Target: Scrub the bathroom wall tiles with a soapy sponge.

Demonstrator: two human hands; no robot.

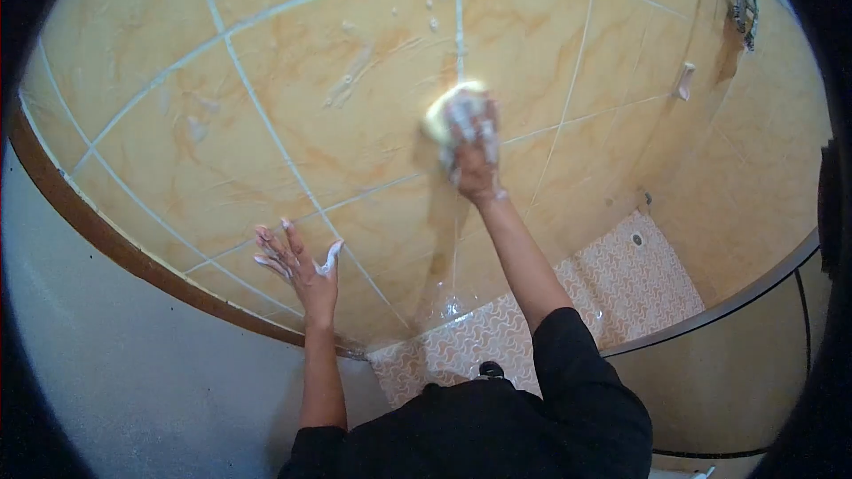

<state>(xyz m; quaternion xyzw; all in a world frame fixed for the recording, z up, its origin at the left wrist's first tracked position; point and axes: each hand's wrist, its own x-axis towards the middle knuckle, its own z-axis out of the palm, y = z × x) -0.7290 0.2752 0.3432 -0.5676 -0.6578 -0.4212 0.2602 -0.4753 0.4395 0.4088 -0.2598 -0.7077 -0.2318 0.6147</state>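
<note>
Pressed against the tiled wall (373, 126), my right hand (474, 140) holds a pale yellow sponge (437, 121), its fingers white with lather. The sponge lies close to where two pale grout lines meet, and it is slightly blurred. My left hand (299, 265) is raised at the lower left near a grout crossing, with fingers spread, foam on the thumb and fingertips, and nothing held. Whether it touches the tiles I cannot tell. Streaks of suds (349, 76) show on the yellow, marbled tiles above and to the left of the sponge.
A small soap dish or holder (685, 81) and a metal fixture (744, 10) are on the wall at right. Below lies a patterned tile floor (492, 339) with a round drain (637, 239). A brown edge (133, 259) borders the tiles at left, beside a plain grey wall (146, 372).
</note>
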